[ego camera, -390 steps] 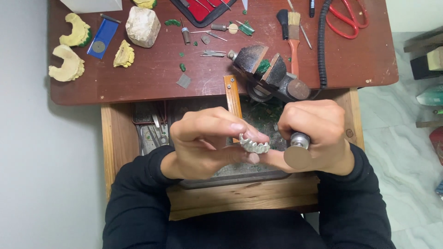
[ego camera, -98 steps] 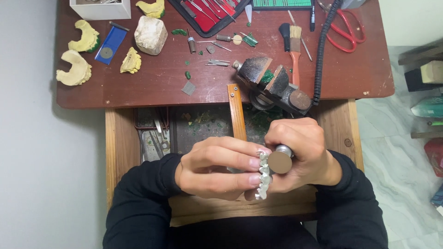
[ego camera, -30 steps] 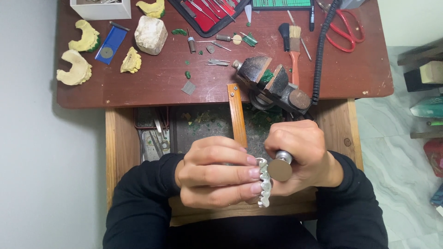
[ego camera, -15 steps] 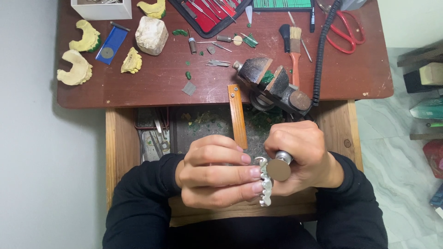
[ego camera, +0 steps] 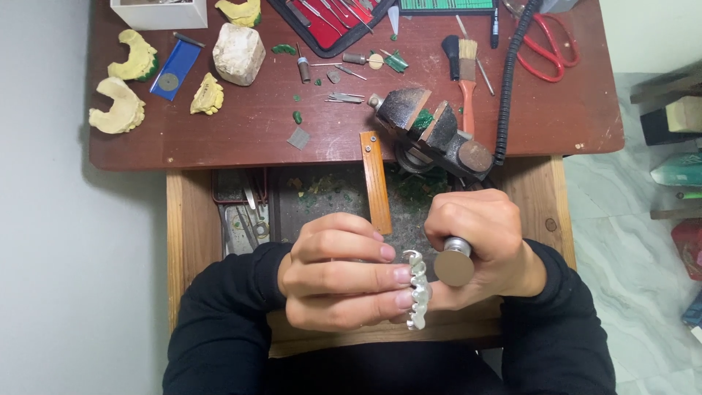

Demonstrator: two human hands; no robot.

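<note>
On the reddish-brown worktop (ego camera: 556, 117) we noted a small bench vise (ego camera: 431, 132) at the front edge, with green residue between its jaws. A brush with an orange handle (ego camera: 466, 80) lay just behind it, red-handled scissors (ego camera: 545, 47) to the right. At the left we recorded yellow dental casts (ego camera: 117, 115), a blue card (ego camera: 175, 67) and a white stone block (ego camera: 238, 53). An orange wooden peg (ego camera: 376, 183) projected over the open drawer (ego camera: 329, 197).

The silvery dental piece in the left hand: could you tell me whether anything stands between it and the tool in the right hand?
Nothing visible does. The left hand pinches the silvery dental piece by its fingertips, and the right hand holds the round-ended tool right beside it, with no object between them.
</note>
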